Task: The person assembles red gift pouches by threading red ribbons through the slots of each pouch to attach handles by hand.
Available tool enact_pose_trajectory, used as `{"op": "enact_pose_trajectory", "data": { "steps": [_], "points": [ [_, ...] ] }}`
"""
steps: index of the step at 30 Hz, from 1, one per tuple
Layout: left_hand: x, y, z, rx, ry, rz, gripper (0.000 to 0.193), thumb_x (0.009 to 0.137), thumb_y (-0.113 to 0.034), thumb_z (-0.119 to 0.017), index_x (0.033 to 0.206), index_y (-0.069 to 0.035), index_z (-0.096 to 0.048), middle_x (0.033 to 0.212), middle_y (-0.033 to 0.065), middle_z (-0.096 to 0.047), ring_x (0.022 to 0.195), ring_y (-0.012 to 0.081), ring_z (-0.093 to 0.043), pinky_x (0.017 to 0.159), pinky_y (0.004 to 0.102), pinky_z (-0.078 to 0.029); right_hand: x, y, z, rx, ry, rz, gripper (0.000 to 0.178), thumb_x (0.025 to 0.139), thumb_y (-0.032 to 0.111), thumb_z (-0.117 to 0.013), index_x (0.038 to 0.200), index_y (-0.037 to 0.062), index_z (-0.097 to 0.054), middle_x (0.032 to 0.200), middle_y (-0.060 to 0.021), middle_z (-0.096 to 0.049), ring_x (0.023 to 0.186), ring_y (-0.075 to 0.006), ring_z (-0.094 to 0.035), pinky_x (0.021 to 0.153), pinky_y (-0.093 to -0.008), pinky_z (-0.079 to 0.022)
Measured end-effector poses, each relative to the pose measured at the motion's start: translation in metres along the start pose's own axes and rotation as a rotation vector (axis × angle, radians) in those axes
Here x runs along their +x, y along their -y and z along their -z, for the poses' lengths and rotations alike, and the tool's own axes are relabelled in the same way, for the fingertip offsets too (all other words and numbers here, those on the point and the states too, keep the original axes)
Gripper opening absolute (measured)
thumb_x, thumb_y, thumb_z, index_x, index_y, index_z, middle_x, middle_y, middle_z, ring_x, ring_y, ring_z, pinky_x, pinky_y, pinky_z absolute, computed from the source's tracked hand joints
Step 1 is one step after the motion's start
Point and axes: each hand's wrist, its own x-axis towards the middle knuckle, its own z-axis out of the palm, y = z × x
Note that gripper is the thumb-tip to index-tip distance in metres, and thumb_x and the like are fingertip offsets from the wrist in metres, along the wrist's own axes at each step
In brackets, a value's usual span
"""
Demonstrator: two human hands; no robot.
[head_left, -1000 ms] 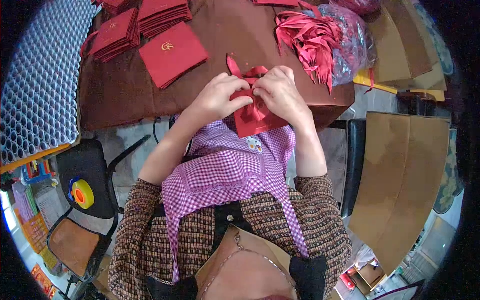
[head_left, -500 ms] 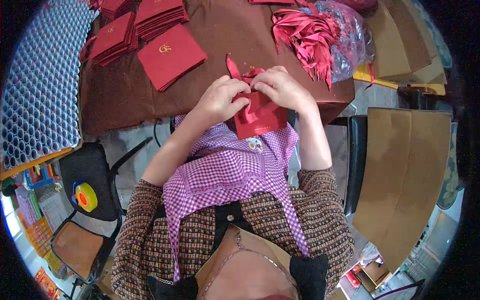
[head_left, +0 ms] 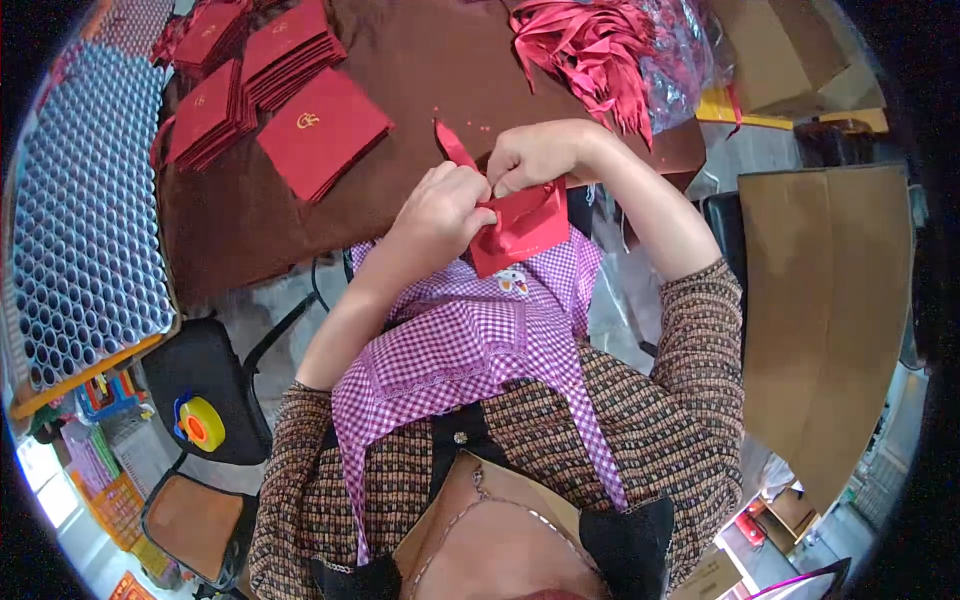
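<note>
While both hands (head_left: 500, 185) pinch red paper bag (head_left: 522, 228); ribbon (head_left: 455, 148) threaded.

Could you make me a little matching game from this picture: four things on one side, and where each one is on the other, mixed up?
Things:
1. small red bag
2. pile of red ribbons
3. stacks of flat red bags
4. yellow tape roll

Places:
A. on the black chair, lower left
B. between both hands, at the table edge
C. far side of the brown table, right
D. on the brown table, left

Pairs: 1-B, 2-C, 3-D, 4-A
</note>
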Motion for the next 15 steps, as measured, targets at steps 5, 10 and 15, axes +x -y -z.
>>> {"op": "enact_pose_trajectory", "data": {
  "steps": [5,10,15],
  "points": [
    [0.001,-0.002,-0.003,0.055,-0.041,-0.096,0.022,0.071,-0.011,-0.070,0.082,-0.002,-0.054,0.080,0.0118,-0.053,0.081,0.0294,-0.052,0.076,0.0395,-0.043,0.002,-0.014,-0.008,0.130,0.005,0.070,0.020,0.083,0.011,-0.063,0.097,-0.0037,-0.067,0.078,-0.0033,-0.066,0.072,-0.0099,-0.056,0.065,-0.0274,-0.045],
    [0.001,0.012,-0.006,-0.033,-0.072,-0.080,0.018,0.072,-0.008,-0.068,0.084,-0.001,-0.055,0.080,0.0123,-0.053,0.079,0.0299,-0.052,0.073,0.0388,-0.043,-0.002,-0.008,-0.009,0.126,-0.138,-0.049,0.016,0.080,0.010,-0.063,0.089,-0.0016,-0.068,0.071,-0.0007,-0.064,0.067,-0.0078,-0.054,0.061,-0.0263,-0.044],
    [0.003,0.028,-0.005,-0.231,0.047,0.082,0.016,0.076,-0.007,-0.066,0.088,-0.001,-0.058,0.078,0.0118,-0.055,0.076,0.0266,-0.055,0.070,0.0354,-0.045,0.002,-0.017,-0.017,0.208,-0.309,-0.110,0.012,0.077,0.008,-0.062,0.083,-0.0004,-0.068,0.067,-0.0011,-0.063,0.064,-0.0084,-0.054,0.060,-0.0259,-0.044]
  ]
}}
